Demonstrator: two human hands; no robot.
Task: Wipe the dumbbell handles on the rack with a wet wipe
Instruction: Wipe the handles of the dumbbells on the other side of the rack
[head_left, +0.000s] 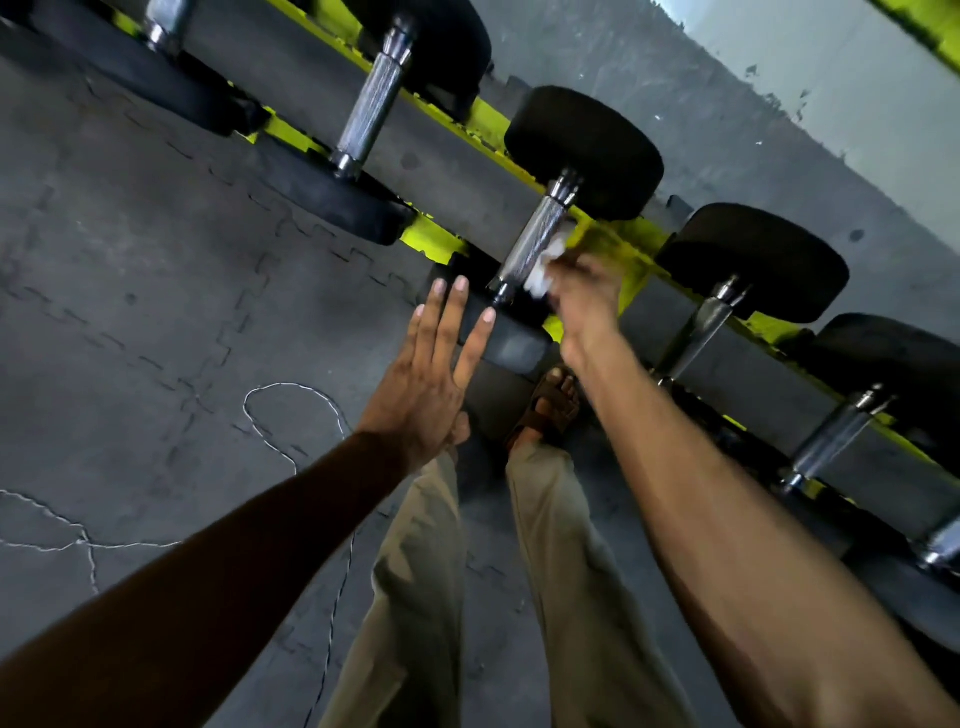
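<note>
— Fingers (451, 322) on our left hand (428, 387) are straight and fanned apart, holding nothing, stretched out above the grey floor mats (156, 234) toward the yellow-green rack (439, 236).

— Are they on a dumbbell?

— Their tips sit right at the near black head (511, 345) of the middle dumbbell. Whether they touch it, we cannot tell.

— And our right hand (584, 299)?

— Blurred, but we can see it gripping the white wet wipe (545, 267), fingers bunched round it. The wipe is pressed against the right side of that dumbbell's knurled steel handle (535, 241), on the lower stretch toward the near collar.

— So where does the handle lie?

— Across the rack, tilted, running from the near head up to the far head (584, 150), a fat black drum by the grey wall (779, 104).

— Neighbours?

— One bare handle to the left (371, 111), farther off. Two more to the right (696, 327) and (836, 436), nearer to us, each between black heads. No hand is on any of them.

— Down below?

— Our beige trousers (415, 597) fill the near middle, and a brown sandal (553, 405) shows between our forearms, just under the rack's near edge. Out left, a thin white cord (291, 400) loops across the mats, well apart from both hands.
</note>
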